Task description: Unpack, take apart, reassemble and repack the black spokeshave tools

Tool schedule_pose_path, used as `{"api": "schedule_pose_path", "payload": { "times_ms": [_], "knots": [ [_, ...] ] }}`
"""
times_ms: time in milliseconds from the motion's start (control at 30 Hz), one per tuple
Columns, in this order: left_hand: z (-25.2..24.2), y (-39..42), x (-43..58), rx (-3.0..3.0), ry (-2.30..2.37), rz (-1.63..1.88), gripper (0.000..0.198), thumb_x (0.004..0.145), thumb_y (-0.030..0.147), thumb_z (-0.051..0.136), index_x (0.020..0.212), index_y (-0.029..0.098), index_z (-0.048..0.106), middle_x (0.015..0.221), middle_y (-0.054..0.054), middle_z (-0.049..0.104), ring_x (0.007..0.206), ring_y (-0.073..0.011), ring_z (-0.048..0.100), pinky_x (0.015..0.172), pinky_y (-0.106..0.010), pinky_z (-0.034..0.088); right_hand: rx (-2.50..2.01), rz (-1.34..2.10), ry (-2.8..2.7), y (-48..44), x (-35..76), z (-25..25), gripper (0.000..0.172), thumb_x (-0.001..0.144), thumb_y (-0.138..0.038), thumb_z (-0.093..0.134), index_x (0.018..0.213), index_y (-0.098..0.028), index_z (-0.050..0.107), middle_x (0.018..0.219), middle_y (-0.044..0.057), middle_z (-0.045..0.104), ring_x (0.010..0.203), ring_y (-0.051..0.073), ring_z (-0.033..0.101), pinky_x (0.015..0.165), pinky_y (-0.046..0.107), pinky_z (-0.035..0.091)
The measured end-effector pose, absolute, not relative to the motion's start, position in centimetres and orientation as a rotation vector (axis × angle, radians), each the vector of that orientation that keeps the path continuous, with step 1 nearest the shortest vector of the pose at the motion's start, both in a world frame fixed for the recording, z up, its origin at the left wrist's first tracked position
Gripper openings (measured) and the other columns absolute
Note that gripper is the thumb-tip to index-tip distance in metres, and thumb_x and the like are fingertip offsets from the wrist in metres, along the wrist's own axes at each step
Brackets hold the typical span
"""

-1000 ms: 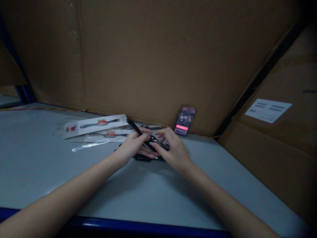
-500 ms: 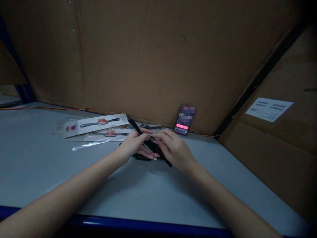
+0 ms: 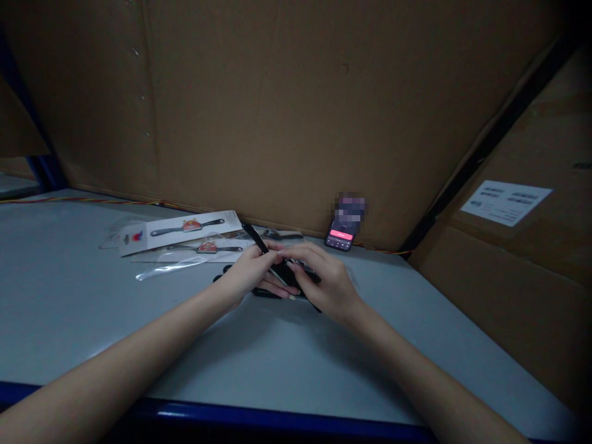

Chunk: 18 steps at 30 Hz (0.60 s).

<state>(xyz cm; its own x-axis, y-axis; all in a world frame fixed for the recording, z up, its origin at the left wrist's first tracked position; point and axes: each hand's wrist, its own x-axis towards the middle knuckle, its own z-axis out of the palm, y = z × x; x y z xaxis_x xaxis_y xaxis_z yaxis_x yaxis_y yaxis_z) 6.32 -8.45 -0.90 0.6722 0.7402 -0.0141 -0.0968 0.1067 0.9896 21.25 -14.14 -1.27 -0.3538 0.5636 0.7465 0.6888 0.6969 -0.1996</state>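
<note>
A black spokeshave (image 3: 254,236) is held tilted over the table, one handle pointing up and left and the other down and right. My left hand (image 3: 250,269) wraps round its middle, the thumb on top and the fingers beneath. With closed fingertips, my right hand (image 3: 327,275) pinches at the centre of the same tool; the small part under those fingertips is hidden. Beneath both hands lie further black pieces (image 3: 267,294), mostly covered, which look like more tools of this kind.
Printed cards (image 3: 139,239) picturing a spokeshave and a clear plastic sleeve (image 3: 160,270) lie at the left. Behind my hands is another tool (image 3: 283,234). A phone (image 3: 340,239) leans on the cardboard wall (image 3: 259,123). A labelled carton (image 3: 509,259) stands right.
My right fingertips have shifted slightly at the tool's centre, and the shiny metal seen there before is now covered. Both hands stay in nearly the same place.
</note>
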Motion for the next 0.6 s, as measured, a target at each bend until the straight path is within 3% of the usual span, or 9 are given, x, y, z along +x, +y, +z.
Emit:
{"api": "schedule_pose_path", "payload": {
  "times_ms": [133,333,600],
  "knots": [
    [-0.77,-8.35,6.31,1.316,0.637,0.730,0.028,0.082,0.021,0.046,0.109,0.013,0.044,0.080,-0.012,0.066,0.058,-0.0237,0.068,0.055,-0.035,0.056,-0.992,-0.228,-2.007,-14.27,21.05,-1.26,0.030,0.082,-0.009,0.048,0.108,-0.021,0.055,0.108,0.007,0.057,0.104,0.018,0.053,0.087,0.034,0.045],
    [-0.42,-8.41,6.31,1.287,0.669,0.685,0.036,0.080,0.016,0.044,0.115,0.013,0.039,0.069,-0.009,0.065,0.058,-0.0259,0.068,0.060,-0.041,0.056,-1.188,-0.332,-2.044,-13.71,21.65,-1.59,0.015,0.085,-0.015,0.046,0.091,-0.019,0.059,0.086,0.006,0.059,0.084,0.018,0.055,0.074,0.032,0.045],
    [-0.81,-7.68,5.85,1.322,0.654,0.528,0.038,0.079,0.020,0.046,0.115,0.011,0.041,0.076,-0.016,0.068,0.061,-0.0279,0.068,0.052,-0.033,0.055,-1.136,-0.366,-2.385,-14.13,21.98,-1.06,0.020,0.082,-0.010,0.043,0.097,-0.018,0.055,0.103,0.010,0.056,0.096,0.019,0.052,0.079,0.033,0.044]
  ]
}}
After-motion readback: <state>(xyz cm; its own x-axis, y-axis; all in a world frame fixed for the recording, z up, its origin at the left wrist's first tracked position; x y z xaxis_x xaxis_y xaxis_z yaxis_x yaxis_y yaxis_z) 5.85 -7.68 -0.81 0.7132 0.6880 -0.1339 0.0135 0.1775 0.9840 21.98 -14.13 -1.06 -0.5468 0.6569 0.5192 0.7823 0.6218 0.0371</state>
